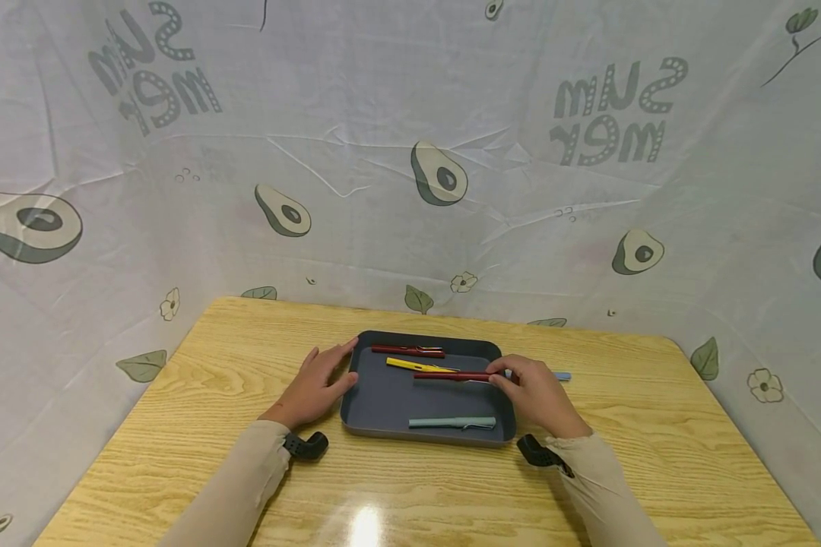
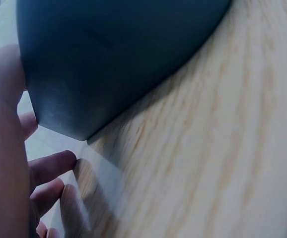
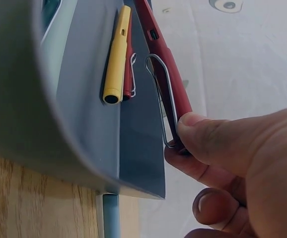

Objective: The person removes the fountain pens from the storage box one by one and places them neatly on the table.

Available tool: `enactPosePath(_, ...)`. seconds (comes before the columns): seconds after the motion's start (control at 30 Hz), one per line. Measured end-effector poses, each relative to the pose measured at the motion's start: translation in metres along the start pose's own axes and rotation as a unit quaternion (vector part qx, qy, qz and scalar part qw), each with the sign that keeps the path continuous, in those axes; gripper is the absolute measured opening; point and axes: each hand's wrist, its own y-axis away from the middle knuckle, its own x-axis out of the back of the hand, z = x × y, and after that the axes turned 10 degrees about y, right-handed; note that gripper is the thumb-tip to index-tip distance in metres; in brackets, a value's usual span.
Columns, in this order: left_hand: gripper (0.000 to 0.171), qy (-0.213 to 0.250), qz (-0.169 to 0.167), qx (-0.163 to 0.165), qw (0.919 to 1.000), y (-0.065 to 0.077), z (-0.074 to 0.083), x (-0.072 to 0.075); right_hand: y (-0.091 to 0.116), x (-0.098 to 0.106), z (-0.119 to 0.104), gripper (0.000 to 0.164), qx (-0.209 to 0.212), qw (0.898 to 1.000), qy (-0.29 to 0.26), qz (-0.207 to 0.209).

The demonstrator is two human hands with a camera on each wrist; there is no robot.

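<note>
**Pens and tray: three inside, one in hand, one outside**

Status: partway, by my reckoning.
- Tray (image 1: 383, 399), grey, on the desk (image 1: 657, 425); three pens lie in it.
- Dark red pen (image 1: 408, 351): along the far side.
- Yellow pen (image 1: 417, 365): just nearer, slightly slanted.
- Pale green pen (image 1: 451, 422): near the close wall.
- Held red pen (image 1: 451, 376): above the tray, clip end at my right; not yet released.
- Blue pen (image 1: 562, 376): on the desk, outside the right wall, partly hidden by my hand. I count this one and the held one as unfinished.

Pose:
- Right hand (image 1: 534, 384): reaching in over the tray's right rim, thumb and index finger pinching the held red pen by its clip end; the other fingers curl below, clear of it.
- Left hand (image 1: 320, 384): at the tray's left wall, fingers spread, the foremost at the far corner, thumb at the rim. I judge it a steadying hand; how hard it presses, I cannot tell.
</note>
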Motion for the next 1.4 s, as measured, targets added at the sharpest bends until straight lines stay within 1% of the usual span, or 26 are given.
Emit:
enactPosePath(0.37, 0.069, -0.002, 0.002, -0.006, 1.0, 0.0, -0.002, -0.001, 0.0, 0.005, 0.006, 0.011, -0.013, 1.0, -0.008, 0.008)
enactPosePath(0.67, 0.069, 0.001, 0.003, -0.012, 0.9999, 0.001, -0.004, -0.001, 0.004, 0.012, 0.011, 0.012, -0.024, 1.0, 0.003, 0.015)
enactPosePath(0.93, 0.069, -0.002, 0.003, -0.012, 0.9999, 0.0, -0.008, -0.003, 0.007, 0.019, 0.013, 0.013, -0.043, 0.999, -0.009, 0.009)
enactPosePath(1.03, 0.069, -0.005, 0.001, -0.008, 1.0, -0.001, -0.008, -0.003, 0.008, 0.023, 0.015, 0.013, -0.042, 0.999, -0.006, 0.013)
enactPosePath(1.23, 0.069, -0.005, 0.001, -0.015, 0.9999, 0.0, -0.006, -0.003, 0.011, 0.03, 0.021, 0.014, -0.046, 0.998, -0.012, 0.032)
enactPosePath(1.4, 0.069, -0.005, 0.001, -0.012, 0.9999, 0.002, -0.004, -0.001, 0.011, 0.033, 0.025, 0.014, -0.046, 0.998, -0.011, 0.038)
